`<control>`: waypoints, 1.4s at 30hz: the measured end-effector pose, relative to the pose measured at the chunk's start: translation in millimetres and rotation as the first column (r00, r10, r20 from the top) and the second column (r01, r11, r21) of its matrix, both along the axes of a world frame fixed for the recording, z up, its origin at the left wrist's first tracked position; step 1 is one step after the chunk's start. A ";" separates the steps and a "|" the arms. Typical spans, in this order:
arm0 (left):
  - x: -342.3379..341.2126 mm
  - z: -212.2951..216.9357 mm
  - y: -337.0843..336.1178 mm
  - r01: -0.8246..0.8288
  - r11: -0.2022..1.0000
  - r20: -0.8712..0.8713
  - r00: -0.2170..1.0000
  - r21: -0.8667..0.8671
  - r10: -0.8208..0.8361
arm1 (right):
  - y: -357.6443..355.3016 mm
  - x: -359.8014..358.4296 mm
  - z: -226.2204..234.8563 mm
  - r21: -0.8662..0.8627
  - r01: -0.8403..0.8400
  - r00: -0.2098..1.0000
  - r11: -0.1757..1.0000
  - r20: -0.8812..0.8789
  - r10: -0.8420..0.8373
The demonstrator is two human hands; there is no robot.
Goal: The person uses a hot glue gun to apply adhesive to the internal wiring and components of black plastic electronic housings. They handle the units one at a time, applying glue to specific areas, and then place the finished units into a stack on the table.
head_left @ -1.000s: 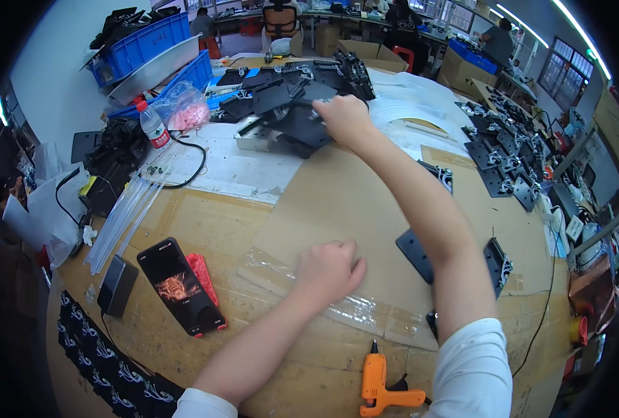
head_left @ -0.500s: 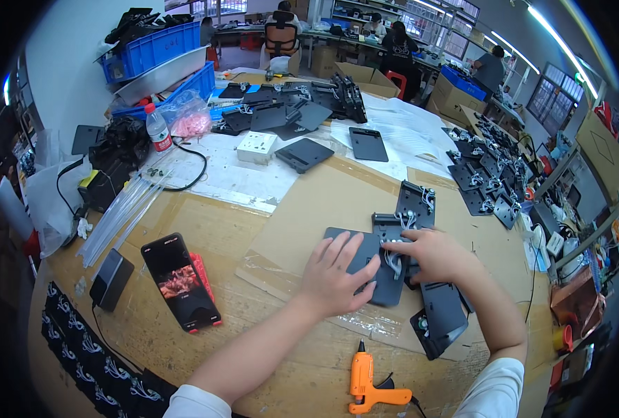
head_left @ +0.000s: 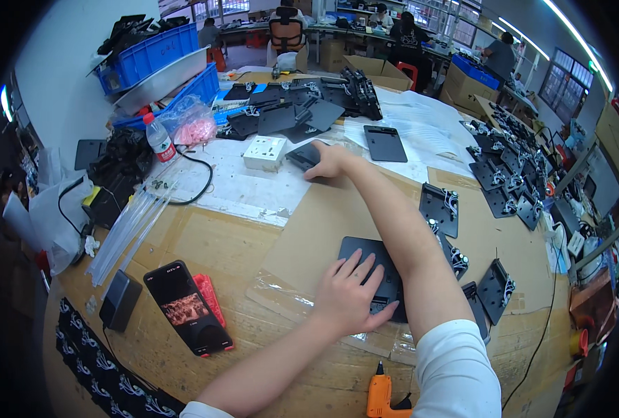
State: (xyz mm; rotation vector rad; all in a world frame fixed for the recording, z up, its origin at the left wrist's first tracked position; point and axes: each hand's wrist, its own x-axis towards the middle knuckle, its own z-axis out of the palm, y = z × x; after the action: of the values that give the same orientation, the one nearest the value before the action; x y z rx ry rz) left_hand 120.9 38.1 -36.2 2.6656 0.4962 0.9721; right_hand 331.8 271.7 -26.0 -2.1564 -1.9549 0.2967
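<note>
My left hand lies with fingers spread on a black plastic panel on the cardboard sheet. My right arm reaches across to the far side, where my right hand grips the edge of another black plastic panel, thumb on the near side and fingers partly hidden. That panel is beside a white socket box. Right of my right forearm are black panels with white wires and a tilted wired panel. An orange glue gun rests near the front edge, partly cut off.
A smartphone leans on a red stand, with a dark box beside it. Clear plastic strips and a bottle are at left. Stacks of black panels lie at the back, more wired ones at right. People sit farther off.
My right hand has left the wired panels and reached far forward to the panel by the socket box. The wired panels at right have shifted apart. My left hand stays on its panel.
</note>
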 end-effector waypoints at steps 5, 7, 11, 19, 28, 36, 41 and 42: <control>-1.8 2.7 2.4 -0.014 1.000 0.127 0.992 -0.002 0.014 | -30.8 28.6 68.7 -0.540 -0.406 0.913 0.737 -0.273 0.303; -1.7 0.5 1.5 -0.027 1.000 0.196 0.980 0.014 0.024 | -51.0 64.2 70.5 -0.428 -0.623 0.739 0.654 -0.595 0.315; -1.1 1.4 -0.3 -0.070 0.997 0.175 0.982 0.025 0.065 | -70.7 86.9 93.6 -0.365 -0.014 0.880 0.931 -0.447 -0.162; -5.8 8.2 -2.3 -0.166 0.986 0.004 0.986 -0.015 0.166 | -43.8 90.7 15.9 -0.088 0.675 0.738 0.733 0.069 -0.671; 1.0 2.6 0.4 -0.136 0.988 0.059 0.988 -0.071 0.141 | -67.1 123.7 85.8 -0.323 0.067 0.997 0.944 -0.016 -0.076; 3.3 7.1 6.8 -0.127 0.992 0.082 0.988 -0.029 0.129 | -31.6 129.9 139.1 -0.245 0.055 0.997 0.968 0.070 -0.039; 7.1 -0.7 3.9 -0.143 0.989 0.046 0.988 -0.050 0.145 | 35.9 163.3 95.2 0.446 0.304 0.885 0.842 0.194 -0.422; 8.3 -1.6 2.9 -0.146 0.987 0.045 0.988 -0.067 0.149 | 44.0 170.0 83.5 0.445 0.382 0.855 0.810 0.162 -0.493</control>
State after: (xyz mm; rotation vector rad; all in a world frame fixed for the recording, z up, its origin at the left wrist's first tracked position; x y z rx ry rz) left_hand 129.3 41.0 -37.8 2.5710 0.7102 1.0425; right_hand 501.8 315.7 57.6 -2.3589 -1.3829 -0.4644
